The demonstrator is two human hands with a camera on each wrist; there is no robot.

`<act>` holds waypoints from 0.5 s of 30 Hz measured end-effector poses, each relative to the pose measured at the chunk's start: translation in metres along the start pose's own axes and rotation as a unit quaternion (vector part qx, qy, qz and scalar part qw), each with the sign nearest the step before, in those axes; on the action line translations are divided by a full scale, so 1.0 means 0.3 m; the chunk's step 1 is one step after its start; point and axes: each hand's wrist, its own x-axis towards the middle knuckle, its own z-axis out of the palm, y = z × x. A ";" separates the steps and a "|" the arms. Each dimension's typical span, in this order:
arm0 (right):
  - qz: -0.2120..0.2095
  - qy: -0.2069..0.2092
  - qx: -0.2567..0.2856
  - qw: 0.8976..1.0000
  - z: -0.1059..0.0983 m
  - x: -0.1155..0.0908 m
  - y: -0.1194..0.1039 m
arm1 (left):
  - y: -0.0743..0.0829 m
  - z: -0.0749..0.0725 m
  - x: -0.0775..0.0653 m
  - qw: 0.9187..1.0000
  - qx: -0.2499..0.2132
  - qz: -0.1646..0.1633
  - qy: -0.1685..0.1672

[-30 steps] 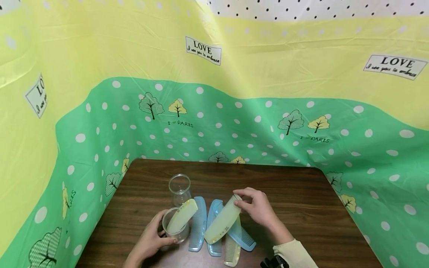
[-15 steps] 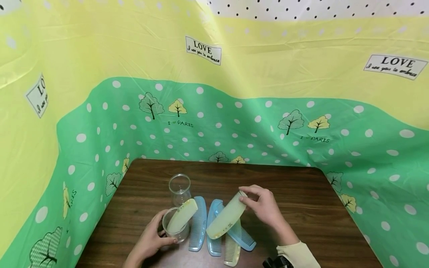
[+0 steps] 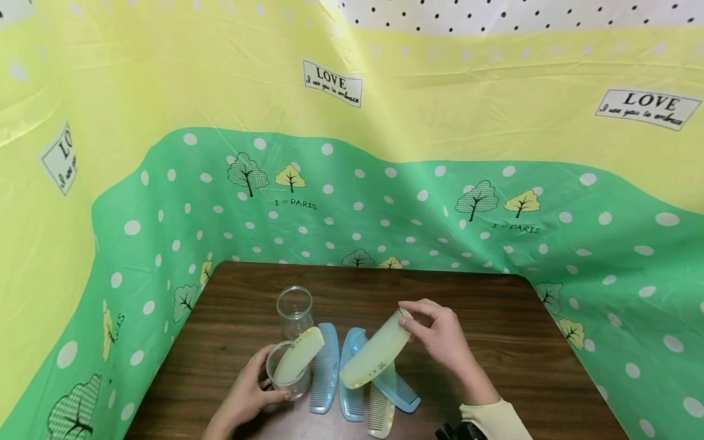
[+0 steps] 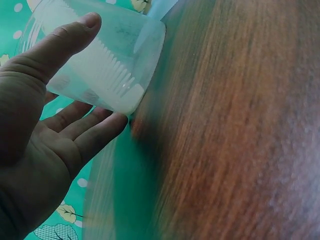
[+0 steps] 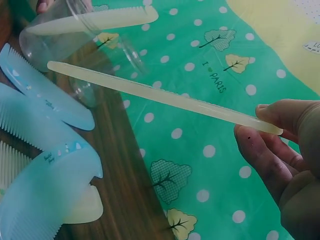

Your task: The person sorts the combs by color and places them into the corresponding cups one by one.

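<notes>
My left hand (image 3: 247,394) holds a clear cup (image 3: 294,386) on the table, thumb on the near side and fingers round the far side. A pale yellow comb (image 3: 304,349) leans in that cup, its upper end sticking out past the rim. My right hand (image 3: 444,335) pinches one end of another pale yellow comb (image 3: 374,360) between thumb and fingers. In the right wrist view this held comb (image 5: 160,96) appears edge-on, raised above the blue combs (image 5: 47,97). Under it in the head view lie blue combs (image 3: 352,406) and a cream comb (image 3: 379,418), partly overlapping.
A second clear cup (image 3: 295,305), narrower at its waist, stands just behind the held one. One blue comb (image 3: 329,370) lies right of the cups. The brown wooden table (image 3: 467,305) is surrounded by a green and yellow printed cloth (image 3: 385,201).
My right hand has moved a little right and away from me, carrying the pale yellow comb with it. The left hand and the cup stay where they were.
</notes>
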 end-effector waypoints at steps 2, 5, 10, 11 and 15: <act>-0.002 0.005 0.001 1.000 -0.004 0.000 -0.008 | 0.000 -0.001 0.000 1.000 -0.004 -0.003 -0.004; -0.001 0.013 0.004 1.000 -0.009 -0.001 -0.018 | 0.000 -0.001 0.001 1.000 -0.011 -0.007 -0.011; 0.003 0.021 0.021 1.000 -0.016 -0.002 -0.031 | -0.004 -0.002 0.001 1.000 -0.014 -0.012 -0.015; 0.004 0.022 0.025 0.999 -0.017 -0.002 -0.034 | -0.005 -0.003 0.001 1.000 -0.014 -0.013 -0.014; 0.002 0.020 0.030 0.999 -0.021 -0.003 -0.046 | -0.009 -0.006 0.003 1.000 -0.012 -0.025 -0.012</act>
